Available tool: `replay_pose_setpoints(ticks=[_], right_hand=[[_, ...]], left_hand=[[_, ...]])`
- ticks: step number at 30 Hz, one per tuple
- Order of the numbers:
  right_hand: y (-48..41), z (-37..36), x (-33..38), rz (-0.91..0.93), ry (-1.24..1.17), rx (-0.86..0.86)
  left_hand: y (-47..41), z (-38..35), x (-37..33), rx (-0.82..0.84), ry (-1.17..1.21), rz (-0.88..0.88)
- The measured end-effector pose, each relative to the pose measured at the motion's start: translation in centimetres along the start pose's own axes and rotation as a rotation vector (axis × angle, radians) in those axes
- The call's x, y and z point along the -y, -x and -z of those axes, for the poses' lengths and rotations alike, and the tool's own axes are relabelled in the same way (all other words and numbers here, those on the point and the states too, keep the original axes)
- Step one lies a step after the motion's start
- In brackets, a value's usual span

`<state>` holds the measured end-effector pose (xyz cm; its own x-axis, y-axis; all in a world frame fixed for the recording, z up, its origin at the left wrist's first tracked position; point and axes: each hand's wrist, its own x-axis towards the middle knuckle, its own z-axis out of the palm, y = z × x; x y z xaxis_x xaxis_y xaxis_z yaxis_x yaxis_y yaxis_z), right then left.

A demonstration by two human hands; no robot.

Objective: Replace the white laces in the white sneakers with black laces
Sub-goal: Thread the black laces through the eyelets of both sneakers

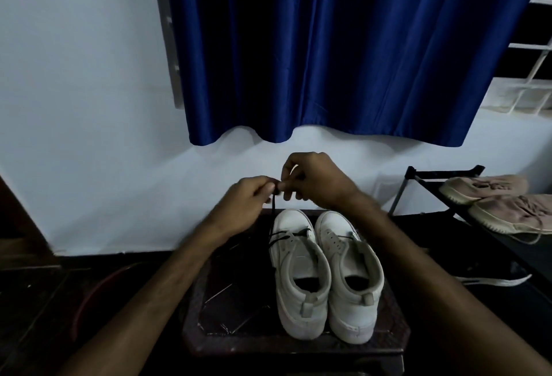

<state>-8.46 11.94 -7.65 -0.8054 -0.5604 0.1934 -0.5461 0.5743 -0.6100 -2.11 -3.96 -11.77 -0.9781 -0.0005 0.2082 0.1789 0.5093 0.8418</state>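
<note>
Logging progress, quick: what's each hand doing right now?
Left hand: pinches the black lace.
Right hand: fingers curled, apparently pinching the same lace's tip.

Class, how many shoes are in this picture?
4. Left white sneaker and right white sneaker on the stool; nearer beige shoe and farther beige shoe on the rack. Others may be hidden.

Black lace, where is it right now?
Head view, centre: the black lace is pinched by the left hand and right hand above the toe of the left-side sneaker, running down into its front eyelets.
</note>
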Motion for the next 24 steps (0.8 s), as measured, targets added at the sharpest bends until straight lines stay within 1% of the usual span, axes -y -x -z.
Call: replay_pose_setpoints(ticks=[1, 2, 4, 6, 9, 11, 12, 14, 15, 16, 17, 20, 22, 24], right_hand=[[0.0, -0.1, -0.1, 0.012, 0.001, -0.026], [0.1, -0.1, -0.2, 0.014, -0.004, -0.05], [0.4, 0.0, -0.7, 0.002, 0.01, -0.087], [0.8, -0.2, -1.5, -0.044, 0.058, -0.087], [1.5, -1.0, -3.1, -0.129, 0.098, -0.108], [2.2, -1.2, -3.8, -0.205, 0.274, -0.121], [2.5, -1.3, -3.9, -0.244, 0.357, -0.074], [2.9, -1.6, -4.1, -0.309, 0.404, 0.149], [3.0, -1.8, -3.9, -0.348, 0.385, 0.268], [3.0, -1.8, -3.9, -0.384, 0.352, 0.341], [3.0, -1.6, -4.2, -0.407, 0.328, 0.357], [2.9, -1.0, -5.0, -0.441, 0.302, 0.326], [3.2, -0.7, -5.5, -0.498, 0.098, 0.329], [3.5, -0.7, -5.2, -0.545, -0.112, 0.328]], left_hand=[[-0.2, -0.8, -0.6, 0.041, 0.169, 0.053], [-0.2, -1.3, -1.0, 0.045, 0.298, 0.113], [-0.2, -2.2, -1.0, 0.004, 0.432, 0.211], [-0.3, -2.7, -0.5, -0.009, 0.462, 0.275], [-0.2, -3.2, 0.1, -0.046, 0.423, 0.339], [0.1, -3.7, 0.6, -0.112, 0.449, 0.353], [0.2, -3.8, 1.0, -0.133, 0.457, 0.357], [0.5, -4.2, 1.5, -0.14, 0.441, 0.359], [0.5, -4.4, 1.7, -0.132, 0.424, 0.359], [0.6, -4.7, 1.7, -0.117, 0.41, 0.358], [0.6, -5.0, 1.7, -0.101, 0.39, 0.361], [0.6, -5.7, 1.6, -0.06, 0.342, 0.377], [0.5, -6.0, 1.8, -0.027, 0.324, 0.381], [0.3, -6.3, 1.9, -0.009, 0.355, 0.376]])
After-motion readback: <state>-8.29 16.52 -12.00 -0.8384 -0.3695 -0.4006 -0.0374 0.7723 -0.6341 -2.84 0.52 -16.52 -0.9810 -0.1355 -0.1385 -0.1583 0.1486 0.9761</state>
